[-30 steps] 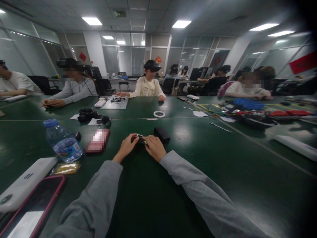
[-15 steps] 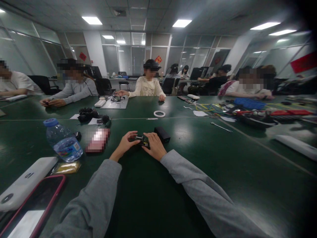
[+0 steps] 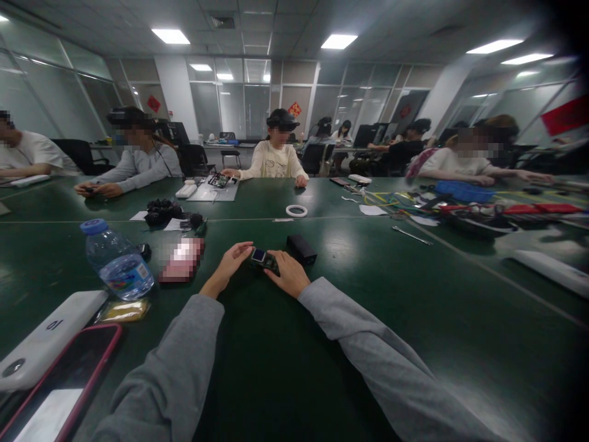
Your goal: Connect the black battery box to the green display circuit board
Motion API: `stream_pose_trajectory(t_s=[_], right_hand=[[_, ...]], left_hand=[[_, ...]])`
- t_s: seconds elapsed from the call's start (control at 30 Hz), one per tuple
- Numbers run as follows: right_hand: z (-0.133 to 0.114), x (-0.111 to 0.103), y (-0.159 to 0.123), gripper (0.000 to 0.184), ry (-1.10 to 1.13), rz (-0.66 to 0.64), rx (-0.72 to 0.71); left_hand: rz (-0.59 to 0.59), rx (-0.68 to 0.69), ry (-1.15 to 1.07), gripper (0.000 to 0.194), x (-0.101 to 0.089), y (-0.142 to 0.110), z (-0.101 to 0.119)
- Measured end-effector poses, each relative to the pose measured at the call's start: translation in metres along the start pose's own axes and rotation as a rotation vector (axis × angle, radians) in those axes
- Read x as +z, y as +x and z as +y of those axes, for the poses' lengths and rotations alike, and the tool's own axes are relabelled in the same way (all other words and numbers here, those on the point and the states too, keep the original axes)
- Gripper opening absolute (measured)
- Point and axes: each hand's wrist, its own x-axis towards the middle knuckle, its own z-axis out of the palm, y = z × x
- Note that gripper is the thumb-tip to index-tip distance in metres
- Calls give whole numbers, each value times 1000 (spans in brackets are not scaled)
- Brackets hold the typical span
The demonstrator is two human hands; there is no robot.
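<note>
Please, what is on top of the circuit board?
A square screen is on the left part of the circuit board. The right hand covers part of its other end; what is beneath cannot be seen.

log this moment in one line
right hand: holding circuit board | left hand: at its left end, contact unclear | black box: on green table, beyond right hand

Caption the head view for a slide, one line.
Right hand holds a small board with a screen, left hand beside it; black box on green table.
</note>
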Motion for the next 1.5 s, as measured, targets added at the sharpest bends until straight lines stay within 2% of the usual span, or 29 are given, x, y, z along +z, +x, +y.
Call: stream_pose_trajectory(t_s=[0.13,0.27,0.33,0.43,0.57,0.67,0.77,0.87,0.97,1.13,1.33,1.43,1.5], right_hand=[[0,0,-1,44,56,1,-2],[-1,-1,-2,46,165,-14,5],[-1,-2,-2,42,204,21,22],[3,-8,0,33,207,175,46],[20,-17,2,27,61,425,128],[39,-16,1,33,-70,490,251],[55,-8,-2,43,-116,445,344],[63,-1,-3,36,-39,385,351],[64,1,-2,27,75,385,354],[69,2,-1,26,297,336,448],[78,7,0,46,444,373,577],[71,10,0,61,359,330,536],[66,9,-2,60,290,270,470]], left_hand=[[30,-15,48,42,-1,-2,2],[11,-18,-9,43,-2,-3,3],[6,-20,-47,43,-3,-2,2],[11,-31,-68,43,-2,-2,1],[18,-58,-33,41,-2,-1,2],[17,-73,-30,41,-3,-2,4],[4,-67,-50,41,-3,-4,8],[-4,-60,-64,40,-4,-5,9],[-1,-67,-63,41,-3,-5,9],[2,-69,-21,40,-3,-5,11],[6,-64,-18,41,-5,-3,5],[37,-80,-57,41,-5,2,-3],[38,-73,-93,42,-6,3,-7]])
